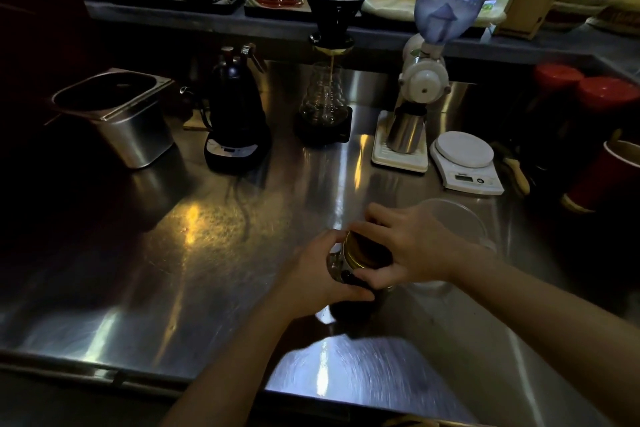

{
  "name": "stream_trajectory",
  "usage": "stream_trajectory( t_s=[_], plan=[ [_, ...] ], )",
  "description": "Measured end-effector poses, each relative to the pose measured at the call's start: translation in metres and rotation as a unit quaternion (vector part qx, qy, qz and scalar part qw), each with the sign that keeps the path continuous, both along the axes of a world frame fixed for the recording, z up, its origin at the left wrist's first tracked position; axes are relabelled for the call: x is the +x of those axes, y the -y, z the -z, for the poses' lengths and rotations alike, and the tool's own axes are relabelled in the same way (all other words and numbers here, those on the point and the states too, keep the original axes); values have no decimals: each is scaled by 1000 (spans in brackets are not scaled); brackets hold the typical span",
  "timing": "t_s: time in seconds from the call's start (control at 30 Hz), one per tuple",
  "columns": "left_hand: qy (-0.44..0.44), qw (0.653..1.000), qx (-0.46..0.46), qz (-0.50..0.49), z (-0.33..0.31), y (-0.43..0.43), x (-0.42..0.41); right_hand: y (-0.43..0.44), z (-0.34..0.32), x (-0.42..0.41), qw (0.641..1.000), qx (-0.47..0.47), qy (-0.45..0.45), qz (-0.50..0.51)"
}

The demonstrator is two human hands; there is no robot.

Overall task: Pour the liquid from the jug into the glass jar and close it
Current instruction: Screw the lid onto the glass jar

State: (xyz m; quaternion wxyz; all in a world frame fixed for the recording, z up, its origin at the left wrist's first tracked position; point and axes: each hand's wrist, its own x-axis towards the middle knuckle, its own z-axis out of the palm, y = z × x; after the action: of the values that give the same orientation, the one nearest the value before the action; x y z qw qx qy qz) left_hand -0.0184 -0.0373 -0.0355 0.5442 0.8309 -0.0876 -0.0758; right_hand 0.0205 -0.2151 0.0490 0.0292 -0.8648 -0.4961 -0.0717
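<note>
Jar: the glass jar [348, 312] stood on the bench [173, 253], near the front edge and right in front of the person. It looked dark inside, so it likely had liquid in it.
Lid: a gold lid [358, 250] sat on the jar's mouth. I could not tell if it was tight or loose.
Left hand: the left hand [317, 276] wrapped around the jar's side, with its fingers [349, 295] curled onto the glass. I think it held the jar so it would not spin or slide.
Right hand: the right hand [414, 250] came over the top and its fingers curled around the lid's rim. That is how you hold a lid to turn it.
Jug: a clear jug [462, 218] stood on the bench just behind the right hand, partly hidden by it. I saw no dark liquid in the part that showed, and no hand was on it.
Stage: a dark jar and a clear-looking jug fit the pouring being over and the closing going on, but that is my guess.
Care: the steel bench was smooth and shiny, so a jar could slip while the lid was turned.
Further back: a black kettle [237, 121], a dripper [334, 10] and a white scale [464, 154] stood well apart from the hands.
</note>
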Motion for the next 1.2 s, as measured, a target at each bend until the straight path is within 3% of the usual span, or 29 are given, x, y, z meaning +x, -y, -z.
stream_trajectory(
  t_s=[0.33, 0.63, 0.8, 0.87, 1.03, 1.2],
  plan=[
    [121, 984, 94, -87, 5, 12, -19, -3, 7, -9, 996, 43, -17, 71],
    [140, 975, 112, -134, 9, 18, -27, -7, 12, -12, 990, 41, -44, 128],
    [142, 968, 118, -172, 13, 29, -36, -16, 12, -17, 985, 67, -18, 155],
    [138, 972, 91, -164, 14, 28, -35, -16, 10, -17, 989, 56, -20, 139],
    [37, 998, 2, -55, 7, 4, -19, -8, 9, -14, 996, 21, -22, 81],
    [90, 991, 57, -78, 6, 9, -25, -13, 21, -20, 987, 82, 5, 136]
  ],
)
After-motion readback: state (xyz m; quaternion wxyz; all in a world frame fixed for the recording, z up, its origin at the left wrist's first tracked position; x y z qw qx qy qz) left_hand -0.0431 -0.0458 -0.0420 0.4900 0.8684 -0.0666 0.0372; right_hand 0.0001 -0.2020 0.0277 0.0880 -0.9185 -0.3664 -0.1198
